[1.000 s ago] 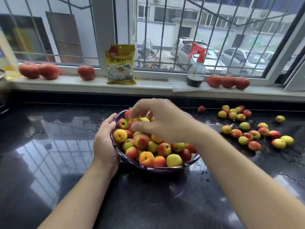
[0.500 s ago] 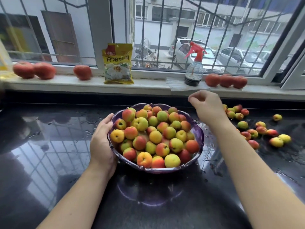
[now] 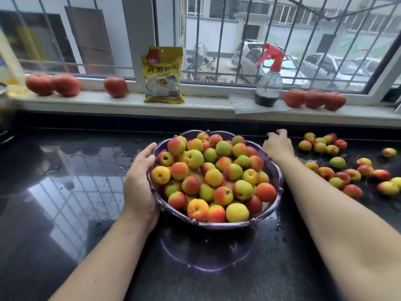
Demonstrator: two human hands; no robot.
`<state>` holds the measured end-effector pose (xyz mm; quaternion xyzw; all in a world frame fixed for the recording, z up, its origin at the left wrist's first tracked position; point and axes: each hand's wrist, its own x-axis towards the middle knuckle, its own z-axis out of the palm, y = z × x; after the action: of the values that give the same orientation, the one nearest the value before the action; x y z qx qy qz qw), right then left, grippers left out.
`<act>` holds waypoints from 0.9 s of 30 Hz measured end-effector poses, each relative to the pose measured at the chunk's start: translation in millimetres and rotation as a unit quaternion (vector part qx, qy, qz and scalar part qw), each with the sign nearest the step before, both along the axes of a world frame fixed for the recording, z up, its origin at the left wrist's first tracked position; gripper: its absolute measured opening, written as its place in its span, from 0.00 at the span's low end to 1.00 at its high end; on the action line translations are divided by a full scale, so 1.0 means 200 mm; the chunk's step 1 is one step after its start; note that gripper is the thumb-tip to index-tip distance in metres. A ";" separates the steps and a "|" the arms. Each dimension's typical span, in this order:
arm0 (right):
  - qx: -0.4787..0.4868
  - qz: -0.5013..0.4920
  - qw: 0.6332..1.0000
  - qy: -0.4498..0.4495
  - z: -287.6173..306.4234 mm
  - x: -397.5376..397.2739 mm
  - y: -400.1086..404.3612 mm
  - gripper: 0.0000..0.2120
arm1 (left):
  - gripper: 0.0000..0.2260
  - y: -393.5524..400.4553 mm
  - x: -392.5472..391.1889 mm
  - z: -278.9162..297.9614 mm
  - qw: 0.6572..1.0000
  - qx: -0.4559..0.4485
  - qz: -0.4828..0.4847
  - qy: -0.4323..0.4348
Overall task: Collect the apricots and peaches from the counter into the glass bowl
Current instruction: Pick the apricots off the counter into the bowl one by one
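Worktop point(image 3: 65, 213): dark and glossy, wet in places; it carries the bowl between the two hands and loose fruit beyond the right hand
Glass bowl point(image 3: 275, 170): purple-tinted, heaped with apricots and peaches above its rim; touching the left hand's palm, just beside the right wrist
Fruit in the bowl point(image 3: 213, 177): the larger share by far; judged most of the job done
Loose fruit point(image 3: 347, 170): some two dozen pieces scattered on the worktop to the right of the right hand, the nearest cluster just beside its knuckles; this is what is left
Left hand point(image 3: 140, 183): fingers curved round the bowl's left wall, steadying it
Right hand point(image 3: 277, 144): reaching to the back of the worktop past the bowl's right rim, fingers bent downward; whether it grips a fruit I cannot tell, since the fingertips hide whatever lies under them
Progress: well over halfway, in my judgement; several more handfuls from the right side needed
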<state>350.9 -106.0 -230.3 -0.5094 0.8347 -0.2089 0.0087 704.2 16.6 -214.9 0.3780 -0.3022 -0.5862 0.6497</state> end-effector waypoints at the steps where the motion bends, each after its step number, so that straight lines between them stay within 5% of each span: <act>1: -0.020 0.000 1.000 -0.005 0.00 0.00 0.01 0.19 | 0.14 0.00 0.00 0.00 1.000 -0.001 0.001 -0.002; 6: -0.166 0.044 0.971 -0.164 0.22 0.08 0.18 0.15 | 0.15 0.02 -0.01 0.02 1.000 0.003 -0.002 -0.004; 10: -0.175 0.262 0.871 -0.377 0.58 0.38 0.56 0.09 | 0.14 0.03 -0.01 0.04 1.000 0.006 0.006 -0.001; 14: -0.034 0.416 0.889 -0.186 0.76 0.69 0.85 0.12 | 0.13 0.05 -0.01 0.05 1.000 0.011 0.004 0.006; 19: -0.007 0.402 0.914 -0.049 0.62 0.88 0.82 0.10 | 0.13 0.04 -0.01 0.05 1.000 0.015 0.006 -0.003; 23: -0.023 0.397 0.918 0.002 0.56 0.89 0.78 0.14 | 0.14 0.04 0.00 0.04 1.000 0.016 0.001 -0.008; 27: -0.095 0.373 0.918 -0.095 0.61 0.83 0.76 0.10 | 0.14 0.03 0.00 0.03 1.000 0.013 0.004 -0.002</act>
<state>517.9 45.8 -108.7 -0.7601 0.5555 -0.3161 0.1175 704.0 21.8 -208.5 0.3885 -0.2944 -0.5866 0.6468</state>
